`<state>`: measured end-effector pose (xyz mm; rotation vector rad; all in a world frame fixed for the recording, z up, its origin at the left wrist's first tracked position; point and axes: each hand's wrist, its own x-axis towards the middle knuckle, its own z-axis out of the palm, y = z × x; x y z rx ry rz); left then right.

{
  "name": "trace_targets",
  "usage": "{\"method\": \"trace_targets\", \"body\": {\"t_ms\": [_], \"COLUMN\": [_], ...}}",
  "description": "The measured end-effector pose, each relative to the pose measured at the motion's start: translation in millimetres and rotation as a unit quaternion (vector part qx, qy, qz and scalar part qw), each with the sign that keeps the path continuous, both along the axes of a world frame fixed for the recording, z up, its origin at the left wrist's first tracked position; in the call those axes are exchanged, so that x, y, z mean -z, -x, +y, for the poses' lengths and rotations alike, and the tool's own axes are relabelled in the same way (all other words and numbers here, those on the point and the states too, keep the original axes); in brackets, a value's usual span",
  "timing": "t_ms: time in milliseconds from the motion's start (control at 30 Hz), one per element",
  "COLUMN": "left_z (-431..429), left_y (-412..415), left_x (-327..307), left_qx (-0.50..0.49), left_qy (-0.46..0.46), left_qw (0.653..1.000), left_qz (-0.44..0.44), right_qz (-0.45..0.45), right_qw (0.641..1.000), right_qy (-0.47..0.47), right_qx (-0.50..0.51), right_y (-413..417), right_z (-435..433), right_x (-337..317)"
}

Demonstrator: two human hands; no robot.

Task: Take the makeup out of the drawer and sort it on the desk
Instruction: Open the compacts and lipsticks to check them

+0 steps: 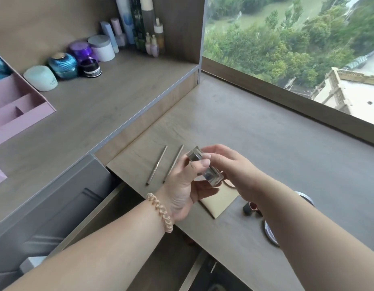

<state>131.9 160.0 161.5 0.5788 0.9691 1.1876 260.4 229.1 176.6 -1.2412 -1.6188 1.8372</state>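
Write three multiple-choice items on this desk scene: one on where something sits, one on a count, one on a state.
1. Where does the ribbed blue jar stand?
A) on the raised shelf
B) inside a basket
C) on a chair

2. How many thin metallic pencils lie on the lower desk?
A) one
B) two
C) four

3. What is the state of the mirrored square-sided tube?
A) lying flat on the desk
B) standing in a cup
C) held by both hands

Key:
1 A: it stands in the row of jars on the shelf.
2 B: two pencils lie side by side just beyond the left hand.
3 C: the left hand and the right hand both grip it above the desk.
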Motion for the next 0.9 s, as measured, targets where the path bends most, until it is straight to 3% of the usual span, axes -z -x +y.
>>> {"method": "trace_targets", "body": {"t_ms": [100, 233, 367, 467, 567, 733, 900], "left_z": [-0.6, -1.1, -3.4, -7.3, -7.2, -1.2, -3.4], "left_y": [-4.9, -11.2, -13.7, -12.8, -13.7, -15.4, -14.5], "left_x": [-3.4, -10.7, -16.6, -16.2, -19.9, -19.3, -10.2], "left_qx": [0.008, 0.004, 0.050, 0.098, 0.122, 0.095, 0.059], "left_qy": [-0.020, -0.037, -0.060, -0.060, -0.028, 0.058, 0.079], "left_qw": [1.000, 0.999, 0.997, 0.987, 0.978, 0.994, 0.995], "left_qz": [0.010, 0.027, -0.025, -0.113, -0.168, 0.017, 0.034], "right_qz": [-0.012, -0.053, -0.010, 0.027, -0.007, -0.132, -0.192], "right_qw": [1.000, 0.991, 0.978, 0.983, 0.987, 0.970, 0.950], "right_qy": [-0.024, -0.126, -0.185, -0.137, -0.112, -0.185, -0.238], "right_qx": [0.013, 0.011, 0.092, 0.123, 0.115, 0.092, 0.058], "right_y": [-5.6, -10.0, -15.6, -22.6, -31.7, -43.3, -47.1], "right_z": [-10.9, -24.1, -30.5, -27.0, -20.3, -11.6, -4.0], "right_x": [-7.2, -5.8, -14.3, -25.7, -32.9, -32.0, -34.3]}}
